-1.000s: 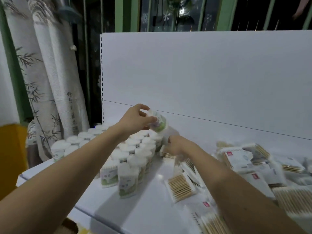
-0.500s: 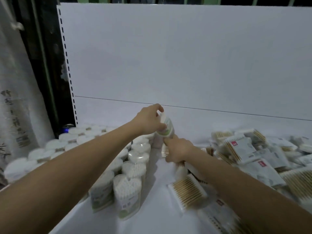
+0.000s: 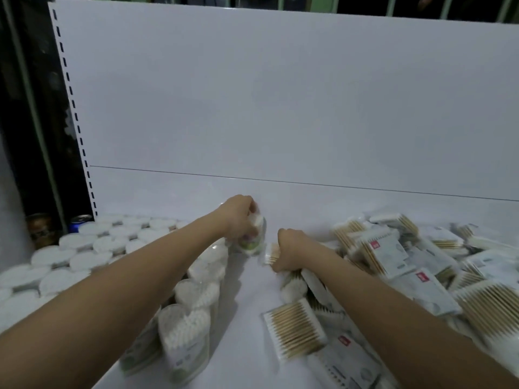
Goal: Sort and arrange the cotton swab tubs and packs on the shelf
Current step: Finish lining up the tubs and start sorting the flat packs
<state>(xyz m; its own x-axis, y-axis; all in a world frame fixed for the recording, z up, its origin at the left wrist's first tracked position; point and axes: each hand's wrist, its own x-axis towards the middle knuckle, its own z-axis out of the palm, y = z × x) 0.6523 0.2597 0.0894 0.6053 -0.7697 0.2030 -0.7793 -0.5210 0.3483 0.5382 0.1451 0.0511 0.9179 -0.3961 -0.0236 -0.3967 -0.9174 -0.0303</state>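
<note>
Left hand (image 3: pixel 238 217) grips a tub (image 3: pixel 251 237) at 12 o'clock of the tub rows. Right hand (image 3: pixel 289 249) clutches a pack (image 3: pixel 272 252). Tub likely light, rigid, slippery; grip its sides.

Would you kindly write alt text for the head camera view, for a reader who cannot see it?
A person's left hand sets a cotton swab tub at the far end of a row of tubs on a white shelf, while the right hand grips a flat swab pack. More round-lidded tubs stand at left; loose packs lie heaped at right.
</note>
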